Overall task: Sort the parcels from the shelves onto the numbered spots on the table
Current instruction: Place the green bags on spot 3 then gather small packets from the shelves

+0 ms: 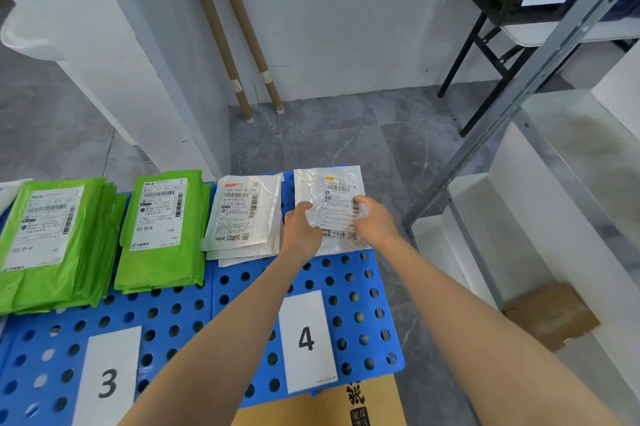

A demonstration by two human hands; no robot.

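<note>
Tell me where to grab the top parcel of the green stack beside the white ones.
Probably pinch the top green parcel at its near short edge, coming from your side. It lies flat on its stack, so only edges give purchase, and that edge faces you unobstructed. Free a hand first: the left hand and right hand both hold the white parcel.

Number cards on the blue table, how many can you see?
2. Card 3 at the near left; card 4 to its right, this side of the white parcel. Others may lie out of view.
</note>
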